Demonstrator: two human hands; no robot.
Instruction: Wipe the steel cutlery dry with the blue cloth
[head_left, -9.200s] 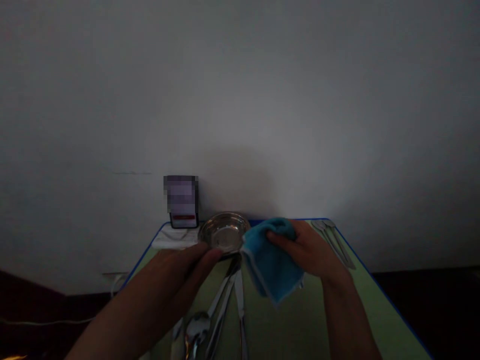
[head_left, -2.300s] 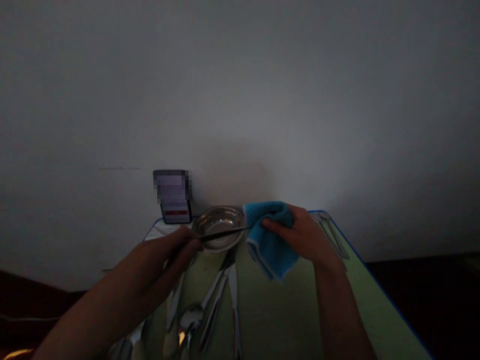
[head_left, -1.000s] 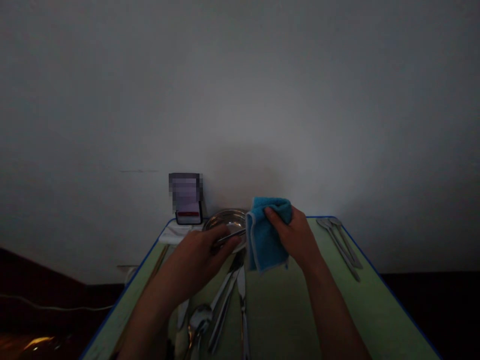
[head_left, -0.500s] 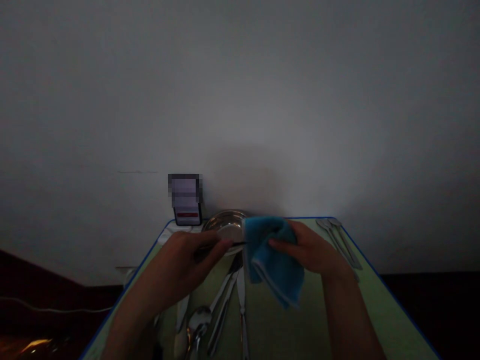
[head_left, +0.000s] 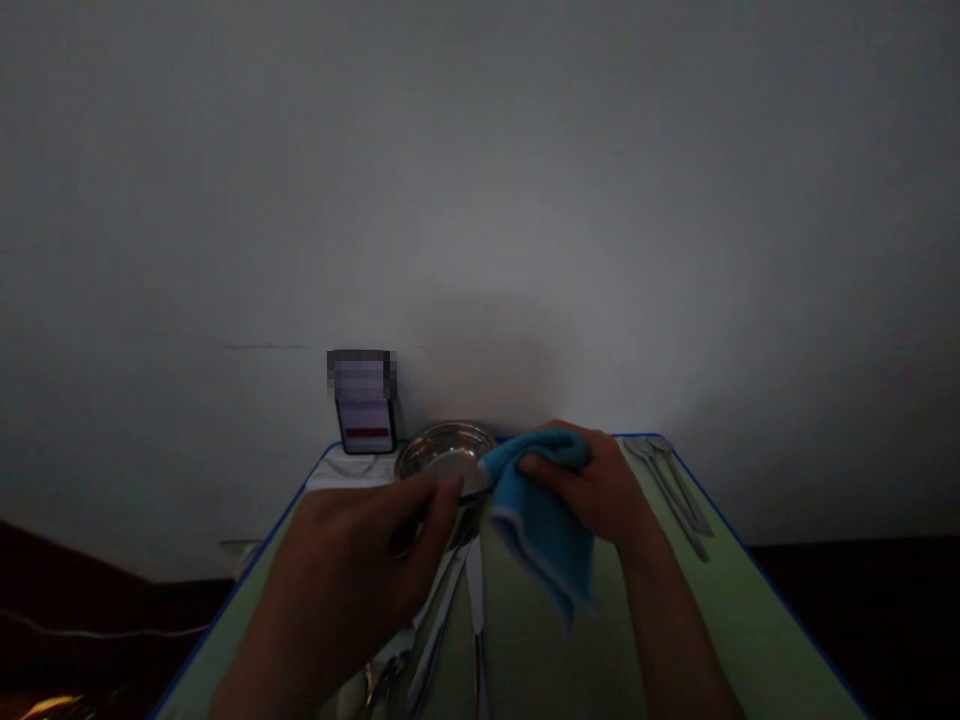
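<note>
My left hand (head_left: 375, 540) is closed on one end of a thin metal piece of cutlery (head_left: 474, 493). Its other end disappears into a folded blue cloth (head_left: 544, 525). My right hand (head_left: 596, 490) grips that cloth, fingers pinched over the metal inside. Both hands hover above the green table (head_left: 675, 620), just in front of a shiny steel bowl (head_left: 442, 455). Which kind of cutlery it is stays unclear in the dim light.
Several spoons and knives (head_left: 442, 630) lie on the table below my hands. More cutlery (head_left: 671, 480) lies along the far right edge. A phone (head_left: 365, 410) stands propped against the wall beside a white cloth (head_left: 345, 470). The room is dark.
My hands have drawn closer together, and the cloth has slid along the cutlery toward my left hand. Earlier the cloth was lifted higher and turned upright.
</note>
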